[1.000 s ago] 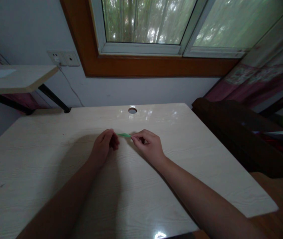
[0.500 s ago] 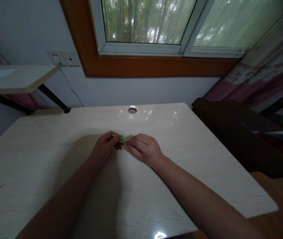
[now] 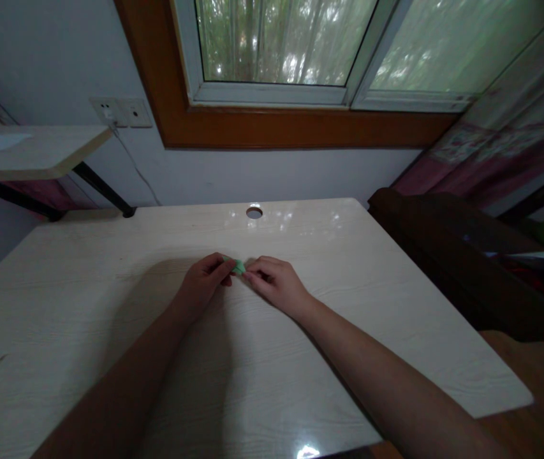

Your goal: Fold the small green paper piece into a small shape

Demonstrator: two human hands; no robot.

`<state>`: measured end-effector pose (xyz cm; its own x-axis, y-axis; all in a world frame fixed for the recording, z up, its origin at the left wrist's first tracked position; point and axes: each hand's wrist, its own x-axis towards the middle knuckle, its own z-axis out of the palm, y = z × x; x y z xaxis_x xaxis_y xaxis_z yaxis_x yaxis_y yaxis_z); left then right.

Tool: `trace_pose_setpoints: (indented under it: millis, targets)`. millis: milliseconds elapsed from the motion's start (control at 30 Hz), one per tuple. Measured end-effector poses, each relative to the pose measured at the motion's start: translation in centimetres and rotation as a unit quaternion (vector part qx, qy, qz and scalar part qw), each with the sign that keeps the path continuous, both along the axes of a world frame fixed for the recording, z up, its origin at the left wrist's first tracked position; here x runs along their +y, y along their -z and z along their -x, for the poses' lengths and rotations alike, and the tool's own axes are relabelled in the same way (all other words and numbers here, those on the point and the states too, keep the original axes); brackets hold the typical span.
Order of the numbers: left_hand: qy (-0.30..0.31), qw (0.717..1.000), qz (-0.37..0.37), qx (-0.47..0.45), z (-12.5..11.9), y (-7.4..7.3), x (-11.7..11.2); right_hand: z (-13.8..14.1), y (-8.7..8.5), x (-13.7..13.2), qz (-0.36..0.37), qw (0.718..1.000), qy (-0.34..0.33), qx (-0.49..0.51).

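A small piece of folded green paper (image 3: 239, 267) is held just above the pale wood-grain table (image 3: 338, 255). My left hand (image 3: 205, 277) pinches its left side between thumb and fingers, covering part of it. At the paper's right end, my right hand (image 3: 276, 280) is closed, thumb and fingertips pressed together at the tip. The exact shape of the folds is too small to make out.
Near the table's back edge is a round cable hole (image 3: 254, 213). A raised shelf (image 3: 37, 153) on black legs stands at the back left. Behind are a wall socket (image 3: 121, 113) and a window; a dark wooden piece of furniture (image 3: 444, 255) borders the right side.
The green paper has shifted slightly to the right and turned a little. My right hand's fingers have curled and changed their hold at its tip; my left hand has barely moved.
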<state>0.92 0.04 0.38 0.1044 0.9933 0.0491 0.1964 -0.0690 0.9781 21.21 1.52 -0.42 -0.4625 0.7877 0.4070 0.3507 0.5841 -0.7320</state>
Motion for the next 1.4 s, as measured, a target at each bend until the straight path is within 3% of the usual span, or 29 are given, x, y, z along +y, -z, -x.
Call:
trace_pose_setpoints:
  millis: [333,600,933,1233,1400]
  targets:
    - [-0.014,0.998,0.006,-0.056,-0.1,0.3,0.2,-0.2,0.4,0.2,0.083,0.996,-0.001,0.043]
    - [0.035,0.999,0.021,-0.025,0.0,1.0,0.2,-0.2,0.3,0.3,0.089,0.995,-0.003,0.037]
    - [0.049,0.999,0.011,0.013,0.1,1.4,0.3,-0.1,0.7,0.3,0.120,0.989,-0.078,0.042]
    - [0.024,0.999,0.010,-0.021,-0.2,1.1,0.3,-0.2,0.9,0.3,0.147,0.985,-0.066,0.059]
    - [0.053,0.999,-0.002,-0.003,0.0,1.7,0.4,-0.2,0.7,0.3,0.135,0.987,-0.073,0.052]
